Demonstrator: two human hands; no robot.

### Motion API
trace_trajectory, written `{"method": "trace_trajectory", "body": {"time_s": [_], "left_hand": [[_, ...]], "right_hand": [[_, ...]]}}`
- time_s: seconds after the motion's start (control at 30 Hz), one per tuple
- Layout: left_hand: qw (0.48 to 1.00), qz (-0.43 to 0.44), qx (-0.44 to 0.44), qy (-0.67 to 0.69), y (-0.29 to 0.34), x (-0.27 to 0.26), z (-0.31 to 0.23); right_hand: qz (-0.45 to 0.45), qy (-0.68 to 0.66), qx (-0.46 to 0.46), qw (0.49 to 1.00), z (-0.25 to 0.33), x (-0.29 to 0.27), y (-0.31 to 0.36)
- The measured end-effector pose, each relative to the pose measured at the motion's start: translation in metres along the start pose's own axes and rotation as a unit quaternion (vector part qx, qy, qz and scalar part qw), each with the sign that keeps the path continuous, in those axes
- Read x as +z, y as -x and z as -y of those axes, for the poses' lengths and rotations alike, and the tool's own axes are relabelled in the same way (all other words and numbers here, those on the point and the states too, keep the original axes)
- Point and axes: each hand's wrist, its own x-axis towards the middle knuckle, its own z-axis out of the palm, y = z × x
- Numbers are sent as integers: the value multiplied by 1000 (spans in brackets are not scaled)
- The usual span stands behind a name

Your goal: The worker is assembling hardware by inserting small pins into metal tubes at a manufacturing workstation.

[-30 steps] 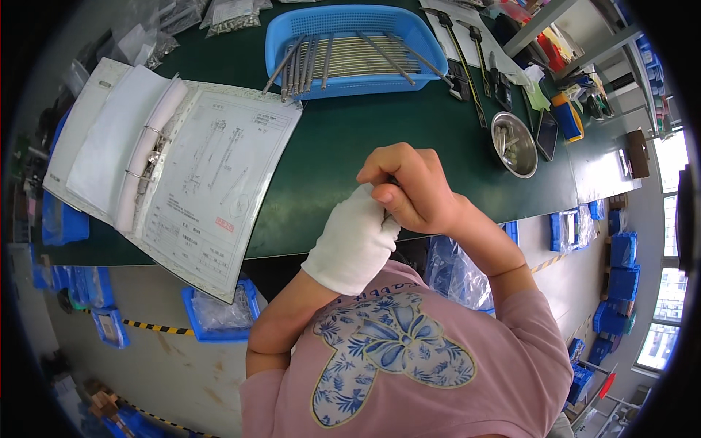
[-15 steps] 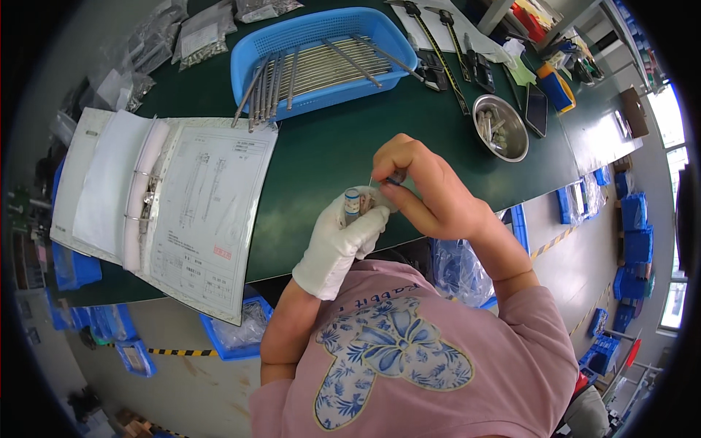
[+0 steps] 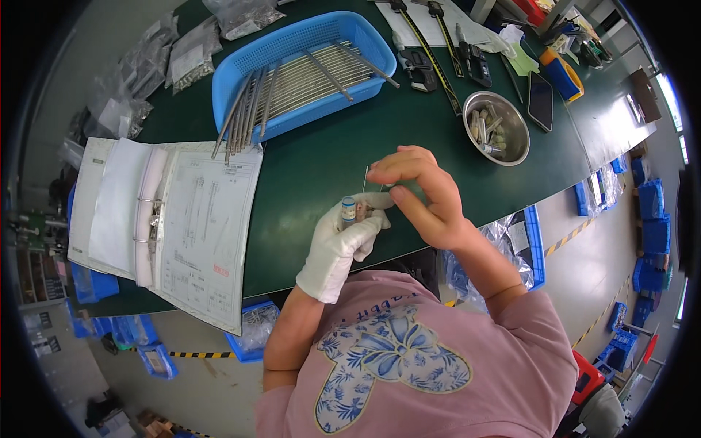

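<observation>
My left hand (image 3: 342,244), in a white glove, grips a small cylindrical part with a blue end (image 3: 349,211), held upright over the green table (image 3: 321,157). My bare right hand (image 3: 423,193) pinches a thin metal pin (image 3: 366,177) just above and right of that part, its fingers closed on the pin. Both hands hover near the table's front edge, close to my chest.
An open ring binder with drawings (image 3: 168,226) lies at the left. A blue basket of long metal rods (image 3: 303,69) stands at the back. A steel bowl with small parts (image 3: 496,128) sits to the right, with calipers (image 3: 431,51) and a phone (image 3: 541,101) behind it.
My hands have moved apart slightly; the right hand has lifted off the glove, so the small part and the thin pin now show. The view has tilted toward the table's back.
</observation>
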Motion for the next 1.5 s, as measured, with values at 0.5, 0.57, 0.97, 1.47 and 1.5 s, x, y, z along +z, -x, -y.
{"method": "trace_trajectory", "body": {"time_s": [0.5, 0.57, 0.97, 1.47, 1.5], "left_hand": [[995, 33, -41, -86, -45, 40, -4], [995, 57, -55, -55, -49, 37, -2], [815, -18, 199, -544, -130, 54, 28], [629, -29, 317, -709, -177, 66, 19], [627, -28, 318, -711, -177, 64, 18]], "right_hand": [[-30, 29, 85, 995, -11, -35, 25], [-40, 35, 86, 995, -10, -34, 32], [-240, 193, 137, 941, -20, -49, 68], [-220, 319, 153, 909, -27, -27, 69], [-210, 317, 156, 912, -27, -27, 70]]}}
